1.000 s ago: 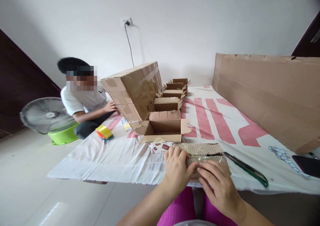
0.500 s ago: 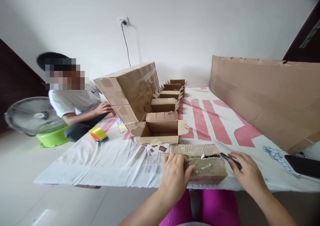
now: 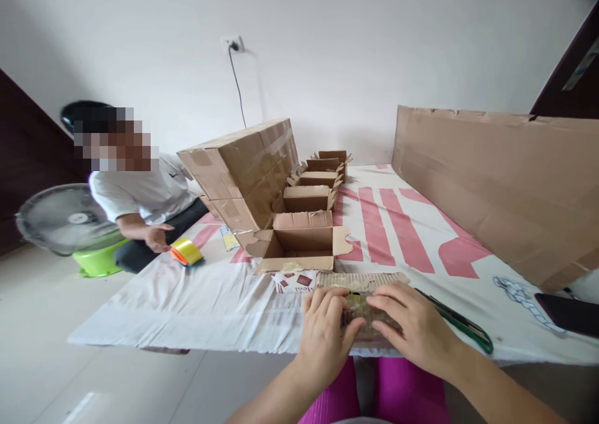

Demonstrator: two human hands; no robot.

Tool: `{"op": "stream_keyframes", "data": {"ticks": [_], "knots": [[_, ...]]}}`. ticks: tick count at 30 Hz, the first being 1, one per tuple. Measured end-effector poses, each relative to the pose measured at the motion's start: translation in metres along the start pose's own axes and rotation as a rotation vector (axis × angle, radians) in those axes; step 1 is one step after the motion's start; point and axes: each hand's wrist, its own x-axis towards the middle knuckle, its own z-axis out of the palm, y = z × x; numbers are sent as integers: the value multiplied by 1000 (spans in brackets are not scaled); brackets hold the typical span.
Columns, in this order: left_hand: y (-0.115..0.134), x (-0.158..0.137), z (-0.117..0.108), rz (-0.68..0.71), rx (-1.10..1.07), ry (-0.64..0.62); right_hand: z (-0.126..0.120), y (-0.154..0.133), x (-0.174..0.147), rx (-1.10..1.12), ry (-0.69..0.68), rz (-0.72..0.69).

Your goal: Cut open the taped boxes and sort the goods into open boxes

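A small cardboard box (image 3: 367, 315) with clear tape on it lies at the table's front edge, one flap (image 3: 364, 280) folded out away from me. My left hand (image 3: 326, 327) grips its left end, thumb on the near panel. On the right half my right hand (image 3: 414, 324) has its curled fingers at the top seam and on the near panel. Both hands hide much of the box. A utility knife (image 3: 463, 327) with a green handle rests on the cloth just right of my right hand.
Several open cardboard boxes (image 3: 299, 246) stand in a row ahead. Large taped cartons (image 3: 255, 168) are stacked left of them. A cardboard sheet (image 3: 491, 180) stands at right, near a black phone (image 3: 568, 311). A co-worker's hand (image 3: 159, 236) reaches beside a yellow tape roll (image 3: 188, 251).
My right hand has put the utility knife down on the table and moved left onto the small box. The co-worker's hand has moved from the cartons towards the tape roll.
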Motion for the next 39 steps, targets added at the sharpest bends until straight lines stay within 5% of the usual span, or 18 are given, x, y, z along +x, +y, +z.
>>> {"op": "stream_keyframes", "data": {"ticks": [16,23,29,39], "knots": [[7,-5,-8,26,-49,49,8,-13,-7,-62,77,34],[12,-14,-8,41,109,235,5,-12,1,-100,-59,114],[18,-19,-1,-65,157,161,7,-22,-4,-91,-11,87],[22,-19,-2,-95,-122,121,13,-20,-13,-94,51,112]]}}
